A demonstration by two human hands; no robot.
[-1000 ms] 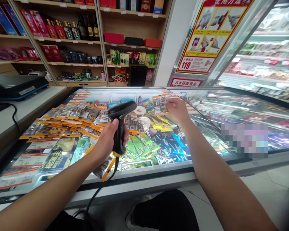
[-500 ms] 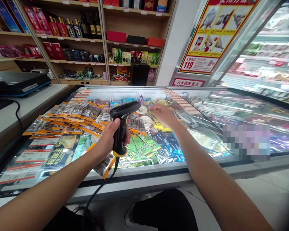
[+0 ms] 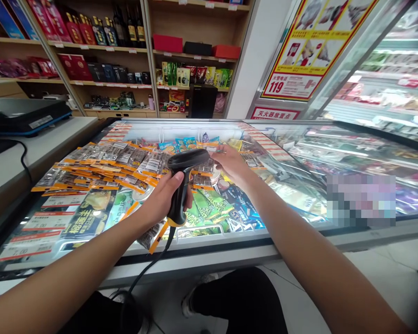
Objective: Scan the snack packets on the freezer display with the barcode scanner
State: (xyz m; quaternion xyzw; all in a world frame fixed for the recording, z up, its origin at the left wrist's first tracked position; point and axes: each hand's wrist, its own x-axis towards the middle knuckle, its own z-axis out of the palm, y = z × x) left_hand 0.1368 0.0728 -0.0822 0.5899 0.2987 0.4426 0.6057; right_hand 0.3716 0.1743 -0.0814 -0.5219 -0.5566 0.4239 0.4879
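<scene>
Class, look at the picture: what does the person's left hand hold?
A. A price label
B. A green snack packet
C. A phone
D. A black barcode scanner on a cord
D: the left hand grips the handle of the black barcode scanner, its cord hanging below.

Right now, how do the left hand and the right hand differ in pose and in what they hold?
The left hand is closed around the grip of a black barcode scanner, held upright near the body; the right hand reaches farther out, fingers down on the packets on the freezer lid. Whether the right hand grips a packet cannot be told. Both are bare and over the freezer.
</scene>
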